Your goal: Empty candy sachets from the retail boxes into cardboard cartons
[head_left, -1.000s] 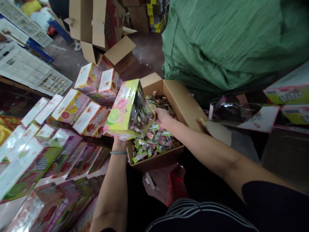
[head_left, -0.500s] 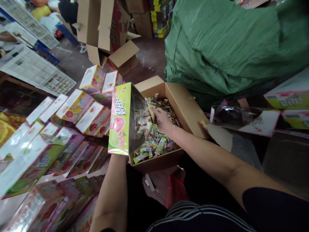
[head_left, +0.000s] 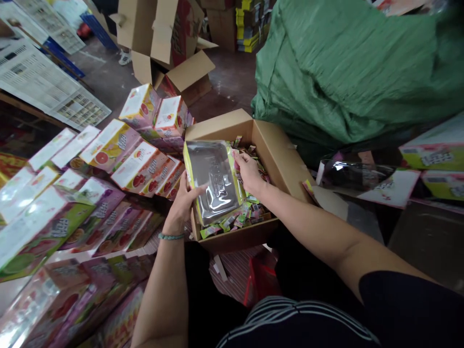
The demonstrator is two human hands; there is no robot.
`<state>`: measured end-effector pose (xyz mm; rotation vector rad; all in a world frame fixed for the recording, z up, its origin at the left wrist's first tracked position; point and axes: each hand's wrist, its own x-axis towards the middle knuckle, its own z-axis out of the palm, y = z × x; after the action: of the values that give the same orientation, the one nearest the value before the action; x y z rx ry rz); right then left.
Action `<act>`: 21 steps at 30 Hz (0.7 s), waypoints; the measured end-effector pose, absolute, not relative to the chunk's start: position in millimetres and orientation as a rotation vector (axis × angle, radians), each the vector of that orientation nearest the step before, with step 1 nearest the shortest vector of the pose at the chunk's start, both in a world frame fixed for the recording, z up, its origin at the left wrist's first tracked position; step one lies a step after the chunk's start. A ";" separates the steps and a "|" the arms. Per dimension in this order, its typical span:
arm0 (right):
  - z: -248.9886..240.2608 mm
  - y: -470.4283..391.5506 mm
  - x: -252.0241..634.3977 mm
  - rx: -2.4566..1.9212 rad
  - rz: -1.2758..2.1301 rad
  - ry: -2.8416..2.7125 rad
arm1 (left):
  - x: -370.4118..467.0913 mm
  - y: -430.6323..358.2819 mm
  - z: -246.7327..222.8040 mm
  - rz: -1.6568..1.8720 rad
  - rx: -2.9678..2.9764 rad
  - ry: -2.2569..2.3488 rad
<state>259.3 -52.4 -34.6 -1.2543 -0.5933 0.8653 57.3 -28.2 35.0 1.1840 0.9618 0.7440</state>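
Observation:
Over the carton, a green and pink display box (head_left: pixel 215 181) with a clear plastic window lies tilted, window side facing up. My left hand (head_left: pixel 183 202) grips its left edge, thumb lying across the window. At the opposite edge, the fingers of my right hand (head_left: pixel 249 173) are closed on the box's rim or flap; exactly what they pinch is partly hidden. Beneath it the open cardboard carton (head_left: pixel 290 166) holds many small green and pink sachets (head_left: pixel 241 217).
Rows of fruit-printed boxes (head_left: pixel 108 145) are stacked to my left. A large green sack (head_left: pixel 348 72) bulges at the right, above a clear-windowed box (head_left: pixel 358 171). Open cartons (head_left: pixel 155 34) stand behind. Something red (head_left: pixel 259 280) lies near my legs.
The display box has turned from upright on its side to window up and now sits lower over the carton. My left hand has come into view at its left edge; my right hand remains at its other edge.

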 end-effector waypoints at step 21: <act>-139.7 -26.4 285.3 -2.040 0.324 -2.509 | 5.1 5.1 34.8 1.332 0.841 1.357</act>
<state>285.3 -26.4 -139.7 -2.0405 -2.5091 0.3241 5.1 5.1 34.8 0.8405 1.3573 1.3320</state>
